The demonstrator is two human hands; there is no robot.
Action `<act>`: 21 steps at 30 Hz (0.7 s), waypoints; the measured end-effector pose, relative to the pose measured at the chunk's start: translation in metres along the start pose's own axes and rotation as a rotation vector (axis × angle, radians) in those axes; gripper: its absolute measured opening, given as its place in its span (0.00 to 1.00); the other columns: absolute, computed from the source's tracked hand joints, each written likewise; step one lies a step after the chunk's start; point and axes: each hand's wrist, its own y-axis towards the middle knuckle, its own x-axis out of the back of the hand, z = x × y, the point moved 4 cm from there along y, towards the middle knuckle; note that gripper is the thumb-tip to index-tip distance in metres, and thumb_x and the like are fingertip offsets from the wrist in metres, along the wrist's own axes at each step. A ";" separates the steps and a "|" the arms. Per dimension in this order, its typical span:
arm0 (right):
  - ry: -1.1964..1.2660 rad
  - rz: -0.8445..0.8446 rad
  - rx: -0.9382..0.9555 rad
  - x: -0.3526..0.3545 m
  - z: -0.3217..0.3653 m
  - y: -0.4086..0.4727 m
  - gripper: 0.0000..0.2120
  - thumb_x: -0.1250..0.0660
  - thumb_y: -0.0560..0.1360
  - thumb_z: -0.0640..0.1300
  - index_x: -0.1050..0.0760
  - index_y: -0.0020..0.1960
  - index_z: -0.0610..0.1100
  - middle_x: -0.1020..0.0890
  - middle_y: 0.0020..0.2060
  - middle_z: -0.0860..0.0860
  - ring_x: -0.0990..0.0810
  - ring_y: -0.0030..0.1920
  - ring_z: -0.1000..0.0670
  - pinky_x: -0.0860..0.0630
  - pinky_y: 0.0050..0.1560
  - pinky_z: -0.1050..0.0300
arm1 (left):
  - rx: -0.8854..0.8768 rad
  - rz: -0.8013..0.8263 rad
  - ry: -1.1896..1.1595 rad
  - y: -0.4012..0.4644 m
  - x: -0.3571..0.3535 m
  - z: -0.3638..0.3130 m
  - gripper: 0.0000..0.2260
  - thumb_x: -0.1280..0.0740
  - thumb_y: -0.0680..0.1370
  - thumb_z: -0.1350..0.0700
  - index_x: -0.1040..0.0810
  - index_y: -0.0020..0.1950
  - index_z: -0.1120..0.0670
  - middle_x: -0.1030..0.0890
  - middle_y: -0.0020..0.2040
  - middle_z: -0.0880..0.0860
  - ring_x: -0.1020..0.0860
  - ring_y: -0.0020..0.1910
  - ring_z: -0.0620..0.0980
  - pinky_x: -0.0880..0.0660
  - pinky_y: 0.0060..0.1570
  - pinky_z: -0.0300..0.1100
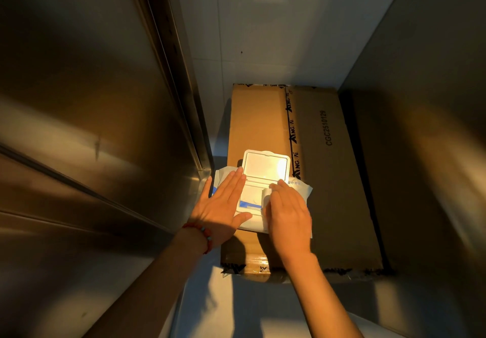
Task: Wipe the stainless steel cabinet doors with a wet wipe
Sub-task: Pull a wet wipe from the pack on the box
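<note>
A white pack of wet wipes (252, 198) lies on a cardboard box (328, 180), its flip lid (265, 165) standing open. My left hand (222, 206) lies flat on the left side of the pack, fingers straight, pressing it down. My right hand (288, 211) is over the pack's right side and pinches a white wet wipe (266, 195) at the pack's opening. Stainless steel cabinet doors (79, 127) fill the left of the view.
Another steel panel (434, 127) rises on the right. A pale tiled wall (263, 35) stands behind the box. The box sits on a light floor (249, 311) in the narrow gap between the steel surfaces.
</note>
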 end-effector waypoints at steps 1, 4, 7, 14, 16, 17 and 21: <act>-0.004 0.008 0.013 0.002 -0.005 -0.001 0.24 0.16 0.51 0.40 0.20 0.42 0.34 0.16 0.45 0.38 0.17 0.49 0.39 0.21 0.46 0.44 | -0.001 -0.002 -0.010 0.000 0.000 0.000 0.33 0.48 0.80 0.40 0.72 0.68 0.48 0.69 0.69 0.43 0.67 0.70 0.41 0.73 0.66 0.46; -0.013 0.049 0.093 0.008 -0.015 -0.002 0.25 0.15 0.50 0.39 0.19 0.44 0.34 0.17 0.48 0.38 0.18 0.51 0.39 0.20 0.46 0.41 | 0.002 -0.005 -0.026 0.000 0.000 0.000 0.34 0.48 0.79 0.40 0.72 0.68 0.48 0.69 0.69 0.44 0.66 0.71 0.41 0.73 0.66 0.46; 0.008 0.085 0.160 0.012 -0.019 -0.001 0.24 0.15 0.49 0.39 0.20 0.41 0.36 0.17 0.50 0.38 0.18 0.51 0.39 0.20 0.44 0.43 | -0.001 -0.002 -0.012 0.000 0.001 0.000 0.33 0.48 0.79 0.40 0.72 0.68 0.48 0.69 0.69 0.44 0.66 0.70 0.41 0.72 0.67 0.47; 0.025 0.137 0.212 0.016 -0.023 0.001 0.20 0.16 0.51 0.37 0.20 0.39 0.37 0.17 0.50 0.39 0.18 0.52 0.39 0.19 0.42 0.44 | -0.001 -0.001 -0.008 -0.001 0.003 -0.001 0.34 0.48 0.79 0.40 0.72 0.69 0.48 0.70 0.69 0.43 0.67 0.69 0.41 0.72 0.67 0.47; 0.015 0.145 0.228 0.017 -0.025 0.001 0.21 0.16 0.50 0.37 0.20 0.38 0.37 0.17 0.50 0.40 0.18 0.52 0.40 0.19 0.43 0.46 | 0.001 0.001 -0.008 -0.001 0.003 -0.001 0.34 0.49 0.79 0.40 0.72 0.69 0.49 0.70 0.69 0.43 0.68 0.69 0.41 0.72 0.66 0.47; 0.007 0.149 0.240 0.017 -0.026 0.002 0.21 0.16 0.49 0.37 0.20 0.38 0.38 0.17 0.50 0.40 0.18 0.52 0.40 0.20 0.43 0.47 | 0.000 0.002 -0.009 -0.001 0.004 -0.002 0.34 0.49 0.79 0.40 0.72 0.69 0.48 0.70 0.69 0.43 0.68 0.69 0.41 0.72 0.66 0.47; -0.016 0.150 0.289 0.019 -0.027 0.004 0.21 0.16 0.49 0.37 0.20 0.38 0.37 0.16 0.49 0.40 0.17 0.51 0.40 0.19 0.41 0.48 | -0.002 0.012 -0.002 -0.001 0.004 -0.002 0.34 0.49 0.80 0.40 0.73 0.68 0.48 0.71 0.69 0.44 0.68 0.69 0.41 0.73 0.66 0.47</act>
